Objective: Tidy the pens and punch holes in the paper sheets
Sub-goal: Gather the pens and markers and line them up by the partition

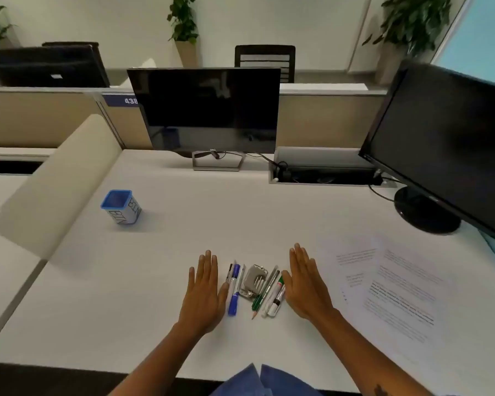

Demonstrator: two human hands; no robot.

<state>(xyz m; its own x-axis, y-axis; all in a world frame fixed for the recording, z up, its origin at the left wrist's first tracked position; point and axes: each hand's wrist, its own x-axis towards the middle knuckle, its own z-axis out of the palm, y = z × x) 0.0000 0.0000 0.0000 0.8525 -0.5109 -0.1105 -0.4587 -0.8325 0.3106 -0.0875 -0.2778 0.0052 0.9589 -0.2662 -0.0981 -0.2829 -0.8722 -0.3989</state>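
Several pens and markers lie bunched on the white desk (160,281) between my hands: a blue marker (234,292) on the left, a green pencil (262,294) and a white marker with a green cap (277,295) on the right. A small grey metal hole punch (254,278) sits among them. My left hand (205,292) lies flat, its edge against the blue marker. My right hand (305,284) lies flat with its thumb side against the green-capped marker. Printed paper sheets (397,290) are spread to the right. A blue-rimmed cup marked BIN (121,207) stands at the far left.
A dark monitor (209,112) stands at the back centre and a second one (446,150) at the right with its round base near the papers. An open cable tray (323,172) sits between them. A beige divider (57,178) borders the desk's left side.
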